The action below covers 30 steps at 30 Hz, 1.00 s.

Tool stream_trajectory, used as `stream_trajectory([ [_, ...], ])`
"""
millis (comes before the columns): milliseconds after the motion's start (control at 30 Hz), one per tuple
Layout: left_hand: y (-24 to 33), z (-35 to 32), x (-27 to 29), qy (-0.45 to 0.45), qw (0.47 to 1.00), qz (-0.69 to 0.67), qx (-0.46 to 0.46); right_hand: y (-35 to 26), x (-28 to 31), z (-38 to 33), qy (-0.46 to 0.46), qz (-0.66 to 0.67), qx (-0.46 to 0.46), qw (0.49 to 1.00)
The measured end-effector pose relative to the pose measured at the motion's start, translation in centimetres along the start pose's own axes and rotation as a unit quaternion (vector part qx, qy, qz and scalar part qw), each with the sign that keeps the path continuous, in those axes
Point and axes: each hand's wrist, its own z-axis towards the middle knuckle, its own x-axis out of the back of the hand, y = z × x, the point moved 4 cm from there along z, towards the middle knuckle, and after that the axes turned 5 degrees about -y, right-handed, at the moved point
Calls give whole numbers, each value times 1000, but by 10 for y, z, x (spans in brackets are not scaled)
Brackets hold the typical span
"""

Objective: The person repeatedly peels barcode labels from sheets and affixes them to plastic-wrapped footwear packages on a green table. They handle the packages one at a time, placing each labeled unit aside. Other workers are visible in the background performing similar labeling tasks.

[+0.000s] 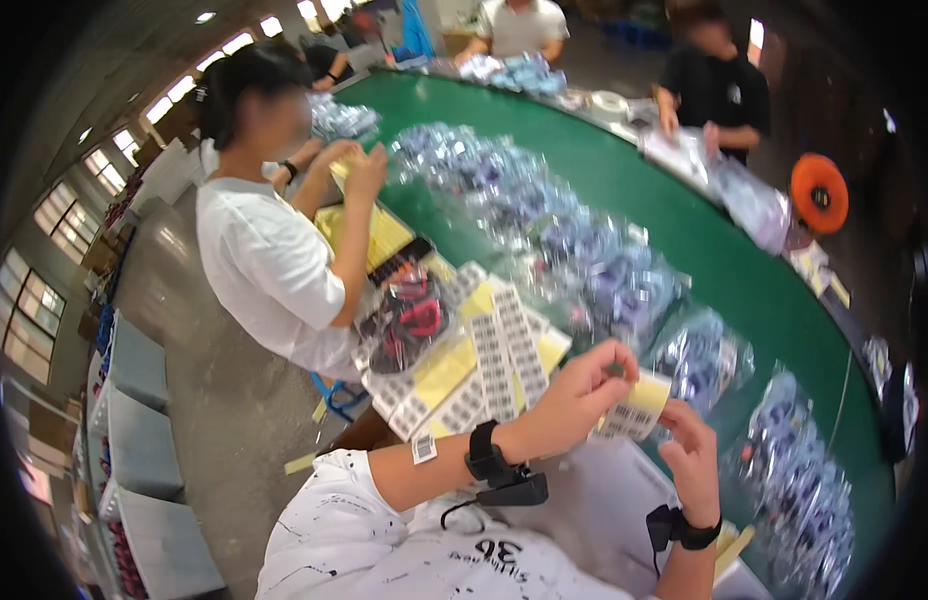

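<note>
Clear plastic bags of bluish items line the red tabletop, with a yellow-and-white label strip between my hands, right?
Not red: the head view shows a green tabletop. The bags and label strip between left hand and right hand are right.

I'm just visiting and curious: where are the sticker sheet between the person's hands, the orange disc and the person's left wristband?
Sticker sheet [638, 406], head view: around its middle.
Orange disc [820, 194], head view: its centre.
Left wristband [484, 453], head view: its black strap.
</note>
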Motion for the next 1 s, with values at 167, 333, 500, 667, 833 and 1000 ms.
stream_trajectory([
  [167,4,-11,-23,-21,1000,-10,-3,-5,-22,-28,70,91,-89,989],
  [333,-21,-23,-38,-44,996,43,68,6,-27,-56,102,103,-96,985],
  [500,-32,-23,-47,-75,991,26,111,17,-19,-75,86,14,-108,990],
  [667,-29,-26,-53,-40,978,187,86,-13,-9,-61,222,-131,53,965],
  [833,-35,-19,-54,-12,979,185,90,-5,0,-57,223,-218,121,942],
  [1000,-55,-12,-54,-3,980,136,148,10,4,-61,242,-317,188,898],
])
